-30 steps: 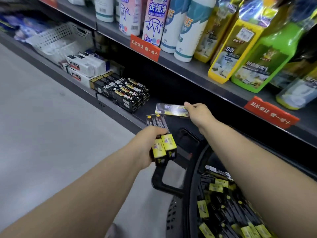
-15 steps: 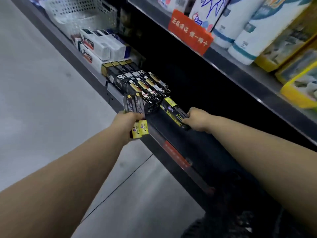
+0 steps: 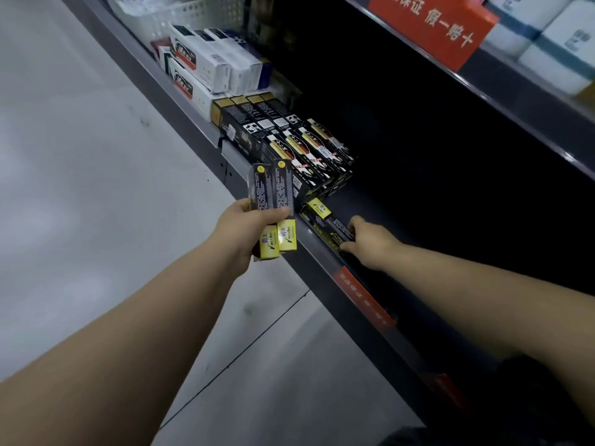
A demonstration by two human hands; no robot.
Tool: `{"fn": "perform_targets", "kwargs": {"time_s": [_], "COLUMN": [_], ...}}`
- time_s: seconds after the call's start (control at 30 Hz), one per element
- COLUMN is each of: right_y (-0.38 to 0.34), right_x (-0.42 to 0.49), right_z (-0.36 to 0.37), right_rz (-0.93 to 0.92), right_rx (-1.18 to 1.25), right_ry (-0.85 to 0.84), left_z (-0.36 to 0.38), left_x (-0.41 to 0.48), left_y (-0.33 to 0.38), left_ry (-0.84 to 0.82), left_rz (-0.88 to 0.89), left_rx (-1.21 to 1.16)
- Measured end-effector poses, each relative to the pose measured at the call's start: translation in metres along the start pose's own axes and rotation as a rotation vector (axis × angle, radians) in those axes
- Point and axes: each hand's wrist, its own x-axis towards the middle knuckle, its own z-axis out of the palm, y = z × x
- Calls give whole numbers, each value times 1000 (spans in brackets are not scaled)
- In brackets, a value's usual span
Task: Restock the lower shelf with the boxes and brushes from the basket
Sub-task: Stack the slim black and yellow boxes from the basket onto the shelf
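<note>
My left hand [image 3: 244, 231] grips two long black-and-yellow boxes [image 3: 273, 201] side by side, held upright just in front of the lower shelf's edge [image 3: 309, 255]. My right hand [image 3: 367, 243] rests on another black-and-yellow box [image 3: 322, 217] lying flat on the lower shelf, right beside the stack of black boxes [image 3: 306, 149]; its fingers lie along the box's near end. The basket shows only as a dark corner at the bottom right [image 3: 528, 375].
White boxes [image 3: 209, 64] are stacked further left on the lower shelf, behind them a white plastic basket [image 3: 174, 14]. The upper shelf with a red tag [image 3: 434, 24] overhangs the dark bay. Grey floor [image 3: 96, 220] lies to the left.
The view swung away from the basket toward the shelf. My right hand carried its box leftward and laid it flat beside the black stack. My left hand rose slightly with its two boxes.
</note>
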Motion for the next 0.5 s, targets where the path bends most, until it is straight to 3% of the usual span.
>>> {"fn": "perform_targets", "kwargs": {"time_s": [0.13, 0.23, 0.37, 0.5], "right_y": [-5, -20, -36, -28], "right_x": [-7, -21, -33, -36], "right_z": [-16, -41, -63, -72], "right_rz": [-28, -304, -619, -633], "right_rx": [-20, 205, -15, -78], "right_ry": [9, 127, 233, 306], "left_z": [9, 12, 18, 21], "left_x": [-3, -5, -12, -15], "left_y": [-3, -3, -1, -3], "left_ry": [-32, -65, -194, -244], "left_rz": [18, 57, 58, 36], "left_rx": [36, 109, 115, 38]}}
